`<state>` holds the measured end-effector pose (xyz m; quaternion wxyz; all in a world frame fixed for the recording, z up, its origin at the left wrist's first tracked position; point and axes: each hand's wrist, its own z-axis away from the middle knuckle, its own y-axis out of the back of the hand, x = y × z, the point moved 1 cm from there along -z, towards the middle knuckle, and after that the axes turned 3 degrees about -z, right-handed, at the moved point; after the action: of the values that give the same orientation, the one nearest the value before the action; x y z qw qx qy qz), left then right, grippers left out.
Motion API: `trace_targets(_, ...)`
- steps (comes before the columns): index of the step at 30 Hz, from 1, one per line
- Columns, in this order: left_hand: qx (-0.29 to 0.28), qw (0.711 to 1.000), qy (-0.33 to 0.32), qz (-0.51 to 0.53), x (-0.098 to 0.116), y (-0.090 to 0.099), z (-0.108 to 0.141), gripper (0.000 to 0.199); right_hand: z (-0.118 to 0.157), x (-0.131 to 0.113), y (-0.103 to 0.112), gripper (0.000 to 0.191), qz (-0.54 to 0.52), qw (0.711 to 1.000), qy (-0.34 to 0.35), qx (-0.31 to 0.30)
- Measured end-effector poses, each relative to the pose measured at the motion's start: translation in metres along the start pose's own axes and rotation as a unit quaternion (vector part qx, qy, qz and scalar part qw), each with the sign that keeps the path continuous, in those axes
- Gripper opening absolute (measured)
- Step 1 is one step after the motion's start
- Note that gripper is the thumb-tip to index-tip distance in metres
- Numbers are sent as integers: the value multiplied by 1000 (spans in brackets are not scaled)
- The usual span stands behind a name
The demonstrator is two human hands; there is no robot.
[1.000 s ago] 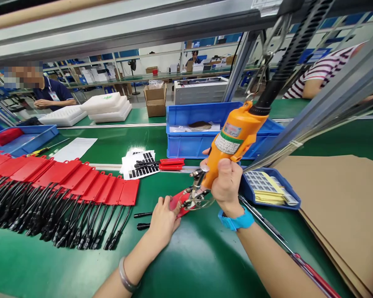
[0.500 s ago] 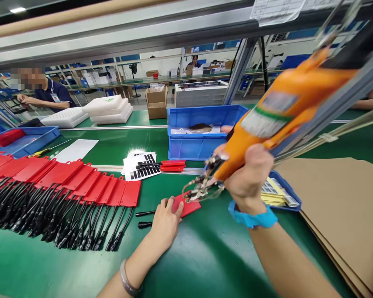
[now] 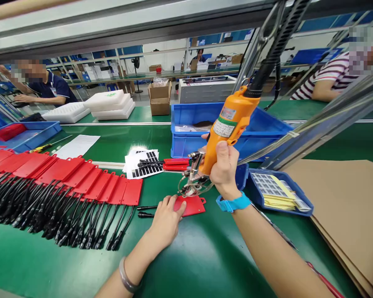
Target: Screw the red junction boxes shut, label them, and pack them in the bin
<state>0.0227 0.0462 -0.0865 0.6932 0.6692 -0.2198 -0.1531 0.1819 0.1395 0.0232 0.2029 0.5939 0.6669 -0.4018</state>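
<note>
My left hand (image 3: 167, 219) is on a flat red plastic case (image 3: 192, 207), steadying it on the green bench with thumb and fingers. Two black cable ends (image 3: 146, 214) stick out left of the case, beyond my fingers. My right hand (image 3: 223, 167) is wrapped around an orange electric screwdriver (image 3: 225, 128), tilted and hanging from a black cord. Its metal nose with thin clear tubes is down at the case's upper edge; the tip's exact contact is hard to make out.
A long row of red cases (image 3: 90, 178) with black cables lies left. Behind are printed sheets (image 3: 143, 163) and a blue bin (image 3: 186, 142). At right are a blue tray of labels (image 3: 276, 192), cardboard (image 3: 351, 198) and a metal post (image 3: 323, 124). Co-workers sit beyond the bench.
The screwdriver in my right hand has swung left and more upright, its nose staying by the case. My left hand stays on the case. The camera view has shifted slightly.
</note>
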Motion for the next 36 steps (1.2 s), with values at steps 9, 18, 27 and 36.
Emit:
trace_targets(9,9,1000,-2,24,-3,-2,-1,48,5,9,-6,47,17,1000,-15,3)
trace_targets(18,76,997,-26,14,-3,-13,-4,51,3,-44,-15,47,7,999,41,34)
trace_targets(27,96,995,2,2,1,-27,-10,50,1,-35,-39,42,2,999,40,36)
trace_targets(36,85,996,19,4,1,-28,-10,49,18,2,-40,41,2,1000,-6,16)
